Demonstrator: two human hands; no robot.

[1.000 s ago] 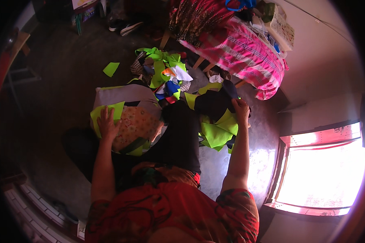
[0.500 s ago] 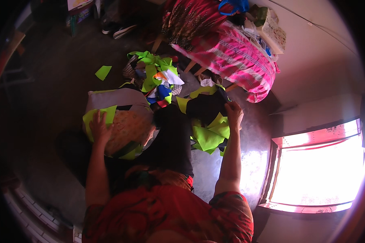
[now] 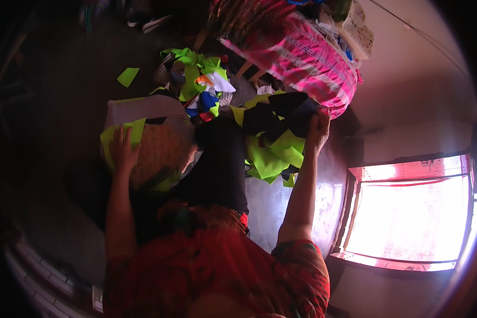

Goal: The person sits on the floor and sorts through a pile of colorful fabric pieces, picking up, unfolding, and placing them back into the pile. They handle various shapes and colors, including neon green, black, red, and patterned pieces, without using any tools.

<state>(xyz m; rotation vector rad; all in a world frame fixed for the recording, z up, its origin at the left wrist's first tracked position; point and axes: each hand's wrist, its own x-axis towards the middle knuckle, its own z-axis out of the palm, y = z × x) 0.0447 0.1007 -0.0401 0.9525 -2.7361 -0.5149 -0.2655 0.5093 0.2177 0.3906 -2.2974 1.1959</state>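
Note:
My left hand lies flat, fingers spread, on a lime-green cloth piece. That piece rests on a rounded, pale fabric-covered bundle with an orange patterned side, to the left of my dark-trousered leg. On the right, my right hand is closed on the edge of a black cloth piece, which it lifts from a heap. Lime-green cloth scraps and more black cloth lie in that heap, beside my leg.
A mixed pile of cloth scraps lies ahead between the bundle and the heap. One lime-green scrap is alone on the dark floor. Pink checked cloth drapes over wooden-legged furniture; a shoe sits beyond. A bright window is at right.
My right hand has moved outward and away from me, drawing the black cloth to the right above the heap. My left hand stays on the lime-green piece. The whole view has shifted slightly.

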